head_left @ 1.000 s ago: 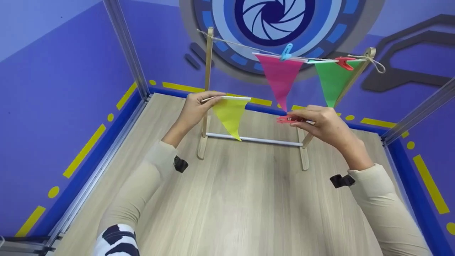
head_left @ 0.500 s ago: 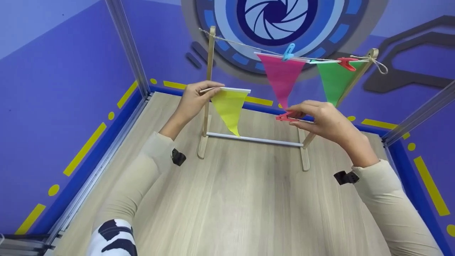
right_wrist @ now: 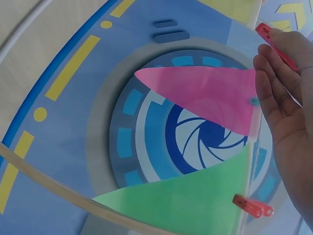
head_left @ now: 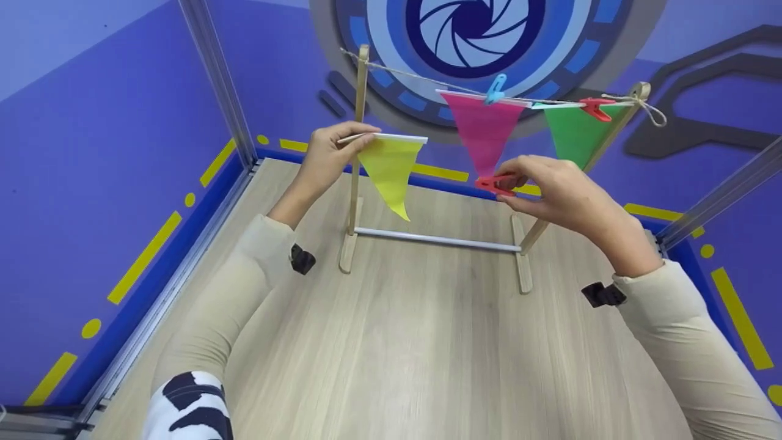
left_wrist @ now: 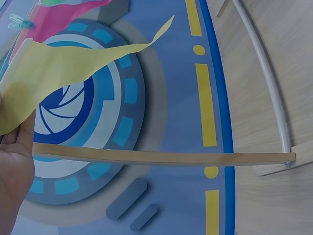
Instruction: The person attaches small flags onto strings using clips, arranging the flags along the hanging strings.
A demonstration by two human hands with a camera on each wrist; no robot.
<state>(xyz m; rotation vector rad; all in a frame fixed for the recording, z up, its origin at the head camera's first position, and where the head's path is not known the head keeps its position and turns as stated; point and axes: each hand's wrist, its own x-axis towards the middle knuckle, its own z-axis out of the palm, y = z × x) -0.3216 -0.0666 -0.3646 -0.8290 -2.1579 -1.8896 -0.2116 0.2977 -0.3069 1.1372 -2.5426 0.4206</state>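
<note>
My left hand (head_left: pixel 327 157) pinches the white top strip of a yellow pennant (head_left: pixel 390 168) near its left end; the point hangs down, its tip curling. In the left wrist view the same yellow pennant (left_wrist: pixel 61 68) spreads beyond the fingers. Between thumb and fingers my right hand (head_left: pixel 565 192) holds a red clothespin (head_left: pixel 489 184), its nose toward the left, overlapping the tip of a pink pennant (head_left: pixel 482 125). A blue clothespin (head_left: pixel 496 90) fastens that pennant to a string (head_left: pixel 415 76). Right of it hangs a green pennant (head_left: pixel 574 131) under another red clothespin (head_left: pixel 595 109).
The string runs between a left wooden post (head_left: pixel 360 91) and a right wooden post (head_left: pixel 617 128), tied with a loop at the right. A pale crossbar (head_left: pixel 437 238) joins the posts low down on the wood-grain table (head_left: pixel 421 342). A blue patterned wall (head_left: pixel 275 79) stands close behind.
My left hand has raised the yellow pennant toward the string. My right hand has also risen, with the red clothespin, and shifted slightly right.
</note>
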